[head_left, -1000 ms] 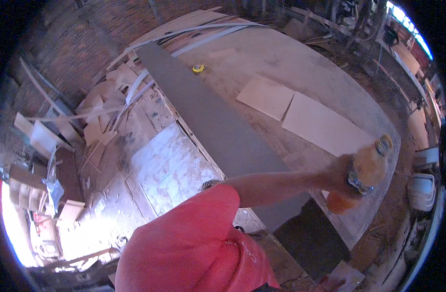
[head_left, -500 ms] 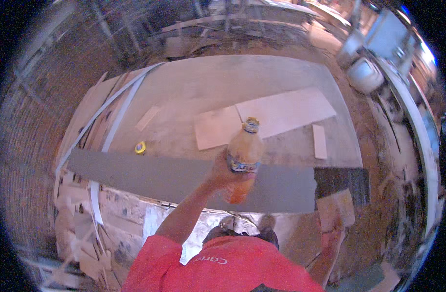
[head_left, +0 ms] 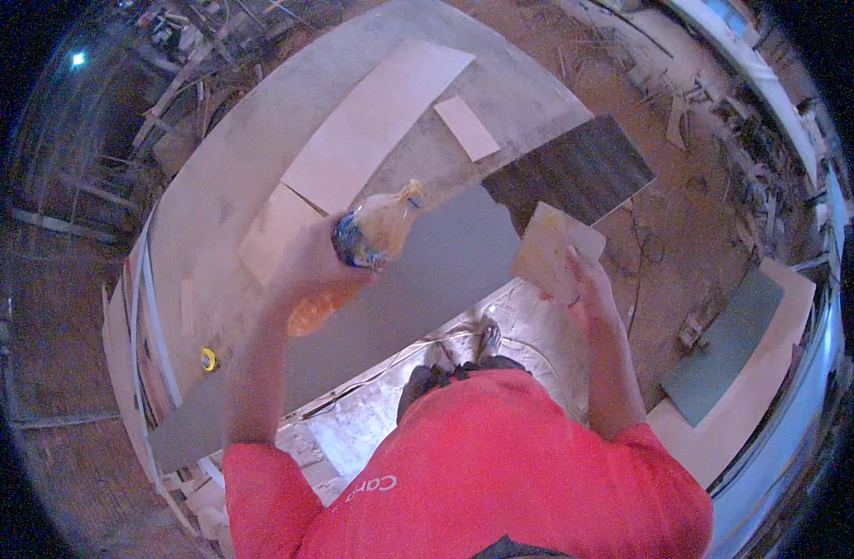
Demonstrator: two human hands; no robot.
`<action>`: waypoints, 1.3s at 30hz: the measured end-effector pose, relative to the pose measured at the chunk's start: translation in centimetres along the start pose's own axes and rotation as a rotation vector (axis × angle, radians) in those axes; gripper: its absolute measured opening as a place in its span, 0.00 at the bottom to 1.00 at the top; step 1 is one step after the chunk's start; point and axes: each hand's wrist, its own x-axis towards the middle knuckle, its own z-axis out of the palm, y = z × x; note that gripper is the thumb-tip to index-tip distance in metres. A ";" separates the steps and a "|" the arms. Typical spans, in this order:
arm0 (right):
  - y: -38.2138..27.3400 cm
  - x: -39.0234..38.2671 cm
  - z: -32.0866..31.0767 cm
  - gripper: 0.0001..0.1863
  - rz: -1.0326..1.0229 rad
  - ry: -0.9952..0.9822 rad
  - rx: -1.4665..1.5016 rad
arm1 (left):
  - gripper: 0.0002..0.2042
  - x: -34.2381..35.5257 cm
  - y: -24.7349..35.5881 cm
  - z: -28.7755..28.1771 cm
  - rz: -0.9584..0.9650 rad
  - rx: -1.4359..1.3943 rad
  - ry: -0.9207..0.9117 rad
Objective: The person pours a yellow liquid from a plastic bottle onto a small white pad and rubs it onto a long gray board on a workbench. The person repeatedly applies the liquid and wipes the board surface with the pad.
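Note:
My left hand [head_left: 307,268] is wrapped round a clear plastic bottle [head_left: 389,222]. Orange contents show at its bottom, and its open neck leans to the right over a long grey sheet [head_left: 427,270]. In my right hand [head_left: 590,287] is a thin, flat, pale rectangular piece [head_left: 550,244], gripped by its lower right edge. This piece overlaps the end of the grey sheet, near a dark, faintly striped part [head_left: 576,172] there. Whether the piece touches the surface below, I cannot tell.
The sheets lie on a large pale tabletop [head_left: 259,126]. Two light panels [head_left: 380,121], a short light strip [head_left: 468,129] and a yellow tape measure [head_left: 209,359] rest on it. Another board with a green-grey sheet [head_left: 725,345] stands at the right. Scraps litter the floor.
My view has swung to the right. The bottle now tips further to the right, and my right hand has come up with the pale piece to the dark end of the grey sheet.

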 end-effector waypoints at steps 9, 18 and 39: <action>-0.2 2.3 -3.5 0.28 0.006 0.069 0.011 | 0.26 10.3 4.3 1.8 0.059 0.843 -0.176; 1.7 -0.5 -5.3 0.30 0.068 0.214 0.042 | 0.21 16.5 8.6 4.7 0.131 1.142 -0.273; 2.3 -2.0 -9.8 0.28 0.064 0.285 0.082 | 0.16 18.3 7.4 7.2 0.157 1.202 -0.189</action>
